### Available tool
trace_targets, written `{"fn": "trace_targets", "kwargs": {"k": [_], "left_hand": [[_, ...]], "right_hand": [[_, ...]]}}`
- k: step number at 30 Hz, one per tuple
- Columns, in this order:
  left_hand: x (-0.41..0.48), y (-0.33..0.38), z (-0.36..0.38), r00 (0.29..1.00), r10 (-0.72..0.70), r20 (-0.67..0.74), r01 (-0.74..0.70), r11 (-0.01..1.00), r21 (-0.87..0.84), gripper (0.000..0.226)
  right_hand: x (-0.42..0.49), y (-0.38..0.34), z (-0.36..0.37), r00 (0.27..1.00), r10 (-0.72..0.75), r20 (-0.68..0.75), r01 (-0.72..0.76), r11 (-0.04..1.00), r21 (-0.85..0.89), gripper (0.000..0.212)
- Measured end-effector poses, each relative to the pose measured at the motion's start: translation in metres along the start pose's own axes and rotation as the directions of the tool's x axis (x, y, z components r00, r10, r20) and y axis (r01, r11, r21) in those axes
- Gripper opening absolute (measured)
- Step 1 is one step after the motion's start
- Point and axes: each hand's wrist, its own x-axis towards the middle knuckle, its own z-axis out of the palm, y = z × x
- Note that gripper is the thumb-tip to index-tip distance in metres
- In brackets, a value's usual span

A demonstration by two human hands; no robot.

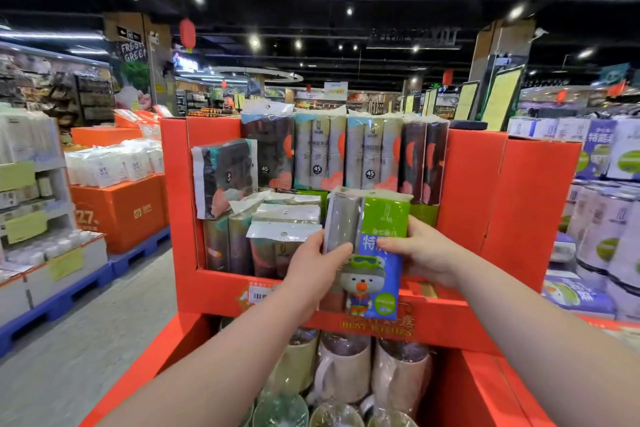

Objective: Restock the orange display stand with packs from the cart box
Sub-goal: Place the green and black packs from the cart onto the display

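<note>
I hold a green-and-blue pack with a cartoon bear upright in front of the orange display stand. My left hand grips its left edge and my right hand grips its right edge. Behind it, the stand's upper bin holds a back row of tall upright packs. A dark pack leans at the left, and several packs lie lower in front. The cart box is not in view.
The stand's lower tier holds wrapped mugs and glass items. Orange pallets of white packs stand to the left across a grey aisle. Purple and white packs crowd the right side.
</note>
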Motion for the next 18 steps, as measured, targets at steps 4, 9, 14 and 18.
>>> {"fn": "trace_targets", "kwargs": {"k": [4,9,14,18], "left_hand": [[0.004,-0.002,-0.017,0.997,0.063,0.038,-0.068,0.985,0.159,0.039],[0.008,-0.008,-0.030,0.993,0.116,0.030,-0.119,0.926,0.359,0.016],[0.008,-0.010,-0.031,0.990,0.129,0.050,-0.138,0.886,0.443,0.015],[0.008,-0.012,-0.036,0.990,0.130,0.056,-0.141,0.865,0.481,0.011]], "right_hand": [[0.006,-0.013,0.002,0.997,-0.048,-0.064,0.048,0.999,0.002,0.020],[0.014,-0.017,0.003,0.968,-0.134,-0.213,0.111,0.987,-0.117,0.032],[0.009,0.009,0.020,0.920,-0.295,-0.259,-0.028,0.609,-0.792,0.062],[-0.005,0.020,0.039,0.858,-0.325,-0.397,-0.164,0.559,-0.813,0.092]]}}
